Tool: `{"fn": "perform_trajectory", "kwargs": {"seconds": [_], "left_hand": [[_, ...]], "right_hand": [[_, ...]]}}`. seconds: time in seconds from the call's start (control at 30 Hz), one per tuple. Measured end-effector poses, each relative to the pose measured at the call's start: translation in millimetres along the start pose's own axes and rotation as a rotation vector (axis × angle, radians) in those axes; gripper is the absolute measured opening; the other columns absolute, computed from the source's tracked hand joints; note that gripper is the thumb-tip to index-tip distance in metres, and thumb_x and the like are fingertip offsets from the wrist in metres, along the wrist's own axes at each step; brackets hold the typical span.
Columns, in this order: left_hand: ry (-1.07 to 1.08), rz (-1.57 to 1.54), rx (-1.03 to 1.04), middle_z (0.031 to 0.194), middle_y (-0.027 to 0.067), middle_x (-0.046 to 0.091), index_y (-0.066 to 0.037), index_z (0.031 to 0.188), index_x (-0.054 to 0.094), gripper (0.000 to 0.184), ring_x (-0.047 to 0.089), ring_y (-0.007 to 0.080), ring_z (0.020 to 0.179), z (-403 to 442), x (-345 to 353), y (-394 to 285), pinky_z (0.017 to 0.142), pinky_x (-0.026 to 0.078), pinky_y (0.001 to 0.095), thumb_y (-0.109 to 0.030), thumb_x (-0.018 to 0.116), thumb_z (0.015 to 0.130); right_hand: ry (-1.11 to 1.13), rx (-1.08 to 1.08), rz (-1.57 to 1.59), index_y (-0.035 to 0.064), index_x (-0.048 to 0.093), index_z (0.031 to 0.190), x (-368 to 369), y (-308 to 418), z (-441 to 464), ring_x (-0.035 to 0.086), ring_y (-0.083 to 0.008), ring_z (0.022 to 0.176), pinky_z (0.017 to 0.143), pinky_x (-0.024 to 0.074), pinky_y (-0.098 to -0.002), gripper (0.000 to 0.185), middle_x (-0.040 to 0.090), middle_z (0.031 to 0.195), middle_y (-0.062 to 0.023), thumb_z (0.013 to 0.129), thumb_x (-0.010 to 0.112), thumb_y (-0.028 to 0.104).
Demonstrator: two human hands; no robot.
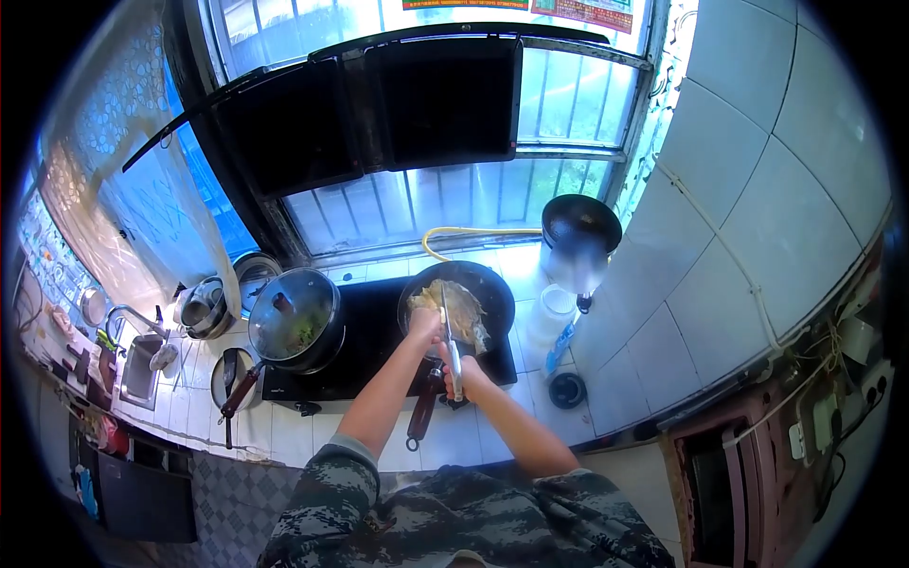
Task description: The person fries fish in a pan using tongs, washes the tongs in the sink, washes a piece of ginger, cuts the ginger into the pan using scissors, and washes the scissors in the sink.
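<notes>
A dark frying pan (504, 298) sits on the right side of the stove and holds a large pale, yellowish piece of food (464, 308). My left hand (424, 325) is closed at the near left edge of this food, over the pan; its fingertips are hidden. My right hand (464, 379) is wrapped round a long, narrow silvery metal utensil (453, 352). The utensil looks knife-like, and its far end reaches over the food. Below my hands the pan's brown handle (423, 414) points towards me.
A glass-lidded pan (296, 317) with greens inside stands left on the black stove (367, 327). At right are a dark pot (581, 225), a whitish container (555, 308) and a small black round item (567, 389). A sink (142, 369) lies far left; tiled wall borders the right.
</notes>
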State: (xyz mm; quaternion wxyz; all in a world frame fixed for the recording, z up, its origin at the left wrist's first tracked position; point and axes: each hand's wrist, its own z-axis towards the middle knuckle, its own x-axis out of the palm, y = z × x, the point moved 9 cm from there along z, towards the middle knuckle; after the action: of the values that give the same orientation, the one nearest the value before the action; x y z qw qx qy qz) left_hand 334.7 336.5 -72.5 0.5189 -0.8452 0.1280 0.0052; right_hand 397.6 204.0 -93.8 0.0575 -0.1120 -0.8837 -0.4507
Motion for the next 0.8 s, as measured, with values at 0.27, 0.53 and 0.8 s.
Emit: {"fn": "perform_trajectory", "kwargs": {"seconds": [0.27, 0.53, 0.8], "left_hand": [[0.058, -0.164, 0.158, 0.054, 0.0018, 0.045, -0.005, 0.07, 0.053, 0.019, 0.038, 0.0087, 0.038, -14, -2, -18, 0.032, 0.029, 0.0228, -0.011, 0.041, 0.084], [-0.024, -0.036, 0.321, 0.052, -0.0012, 0.043, -0.006, 0.076, 0.055, 0.018, 0.035, 0.0076, 0.036, -3, -6, -15, 0.032, 0.026, 0.0227, -0.014, 0.043, 0.087], [-0.077, -0.009, 0.309, 0.054, 0.0019, 0.05, -0.002, 0.074, 0.058, 0.02, 0.043, 0.0099, 0.039, -17, -14, -27, 0.034, 0.031, 0.0251, -0.013, 0.045, 0.085]], "right_hand": [[0.038, 0.035, -0.184, 0.0014, 0.048, 0.085, -1, -5, 0, 0.049, -0.0172, 0.049, 0.047, 0.046, -0.0322, 0.09, 0.044, 0.064, -0.0048, 0.056, 0.045, 0.086], [0.081, 0.021, -0.221, -0.0051, 0.051, 0.096, 4, 11, -3, 0.053, -0.0209, 0.052, 0.047, 0.0499, -0.0386, 0.096, 0.051, 0.07, -0.0086, 0.058, 0.047, 0.083], [0.015, -0.068, -0.282, -0.003, 0.055, 0.08, 2, 28, -18, 0.052, -0.0191, 0.05, 0.039, 0.0487, -0.0342, 0.081, 0.049, 0.064, -0.007, 0.064, 0.052, 0.076]]}}
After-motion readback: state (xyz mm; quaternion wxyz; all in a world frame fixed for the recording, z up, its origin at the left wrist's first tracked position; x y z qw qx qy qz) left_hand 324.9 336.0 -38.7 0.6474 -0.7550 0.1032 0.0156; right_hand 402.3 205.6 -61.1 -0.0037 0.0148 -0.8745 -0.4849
